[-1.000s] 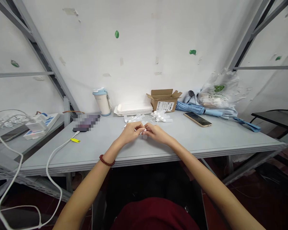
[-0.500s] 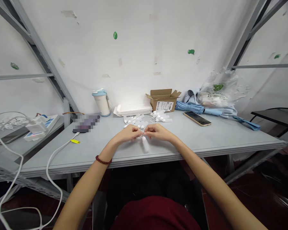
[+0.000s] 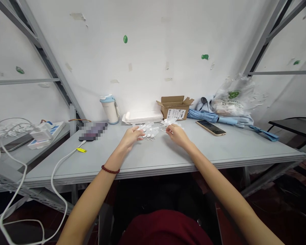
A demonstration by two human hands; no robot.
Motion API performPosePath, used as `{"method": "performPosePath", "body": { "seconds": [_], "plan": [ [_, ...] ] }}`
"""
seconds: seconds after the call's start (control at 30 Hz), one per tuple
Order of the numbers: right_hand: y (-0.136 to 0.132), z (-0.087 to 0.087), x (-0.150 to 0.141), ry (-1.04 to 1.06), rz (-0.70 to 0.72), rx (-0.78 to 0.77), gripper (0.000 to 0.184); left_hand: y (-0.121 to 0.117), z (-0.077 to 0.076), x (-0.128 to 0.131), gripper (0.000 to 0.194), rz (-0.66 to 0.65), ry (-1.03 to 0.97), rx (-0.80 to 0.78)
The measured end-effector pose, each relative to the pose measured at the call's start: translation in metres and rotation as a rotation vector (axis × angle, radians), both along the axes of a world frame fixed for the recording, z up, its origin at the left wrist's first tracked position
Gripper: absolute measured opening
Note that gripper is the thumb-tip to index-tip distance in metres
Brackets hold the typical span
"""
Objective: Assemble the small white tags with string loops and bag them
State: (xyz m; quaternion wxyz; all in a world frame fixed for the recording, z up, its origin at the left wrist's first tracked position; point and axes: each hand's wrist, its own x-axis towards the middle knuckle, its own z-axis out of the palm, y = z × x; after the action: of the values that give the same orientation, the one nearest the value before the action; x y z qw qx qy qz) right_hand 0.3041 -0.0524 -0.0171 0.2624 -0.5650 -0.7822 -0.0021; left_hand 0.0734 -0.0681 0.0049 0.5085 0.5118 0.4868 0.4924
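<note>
We are facing a grey table (image 3: 153, 158), and a cluster of small white pieces (image 3: 150, 132) with clear sleeves and thin loops is lying in the middle of our dial, twelve o'clock pointing at the wall. Our left hand (image 3: 131, 139) is hovering between eight and nine, loosely curled, its fingertips overlapping the cluster's edge; we are not seeing well enough to tell whether it is gripping a piece. Our right hand (image 3: 177, 135) is hanging near three, thumb and finger tips drawn narrowly together, and here too we are failing to tell if anything is between them. At two o'clock a second white bunch (image 3: 171, 120) is lying just beyond those fingers. An open cardboard box (image 3: 177, 112) is standing between one and two, while a white flat stack (image 3: 144, 117) is resting past eleven. A tumbler (image 3: 110, 110) is standing upright around ten, and a phone (image 3: 210, 128) is lying near three.
</note>
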Motion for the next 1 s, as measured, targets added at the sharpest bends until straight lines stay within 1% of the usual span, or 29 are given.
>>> {"method": "performPosePath", "body": {
  "seconds": [0.07, 0.1, 0.2, 0.3, 0.5, 0.63, 0.77, 0.87, 1.0],
  "plan": [
    [0.002, 0.000, 0.007, -0.135, -0.073, -0.019, 0.023, -0.002, 0.001, 0.001, 0.044, 0.011, 0.047, -0.014],
    [0.003, 0.000, 0.010, -0.192, -0.109, -0.041, 0.028, -0.003, 0.002, 0.002, 0.046, 0.011, 0.075, -0.012],
    [0.003, -0.004, 0.015, -0.306, -0.214, -0.128, 0.040, -0.005, 0.004, 0.003, 0.045, 0.002, 0.133, 0.009],
    [0.001, -0.006, 0.015, -0.346, -0.270, -0.191, 0.042, -0.005, 0.005, 0.003, 0.040, -0.016, 0.155, 0.015],
    [-0.001, -0.006, 0.012, -0.321, -0.295, -0.194, 0.045, -0.002, 0.002, 0.002, 0.040, -0.020, 0.155, 0.021],
    [0.003, -0.011, 0.015, -0.336, -0.296, -0.183, 0.048, -0.002, 0.001, 0.002, 0.043, -0.020, 0.149, 0.039],
    [0.006, -0.016, 0.018, -0.336, -0.265, -0.216, 0.048, -0.003, 0.002, 0.002, 0.042, -0.011, 0.150, 0.036],
    [0.004, -0.013, 0.017, -0.332, -0.260, -0.222, 0.046, -0.003, 0.002, 0.003, 0.041, -0.014, 0.151, 0.032],
    [-0.002, -0.005, 0.014, -0.335, -0.271, -0.243, 0.046, -0.004, 0.002, 0.002, 0.043, -0.023, 0.163, 0.034]
  ]
}}
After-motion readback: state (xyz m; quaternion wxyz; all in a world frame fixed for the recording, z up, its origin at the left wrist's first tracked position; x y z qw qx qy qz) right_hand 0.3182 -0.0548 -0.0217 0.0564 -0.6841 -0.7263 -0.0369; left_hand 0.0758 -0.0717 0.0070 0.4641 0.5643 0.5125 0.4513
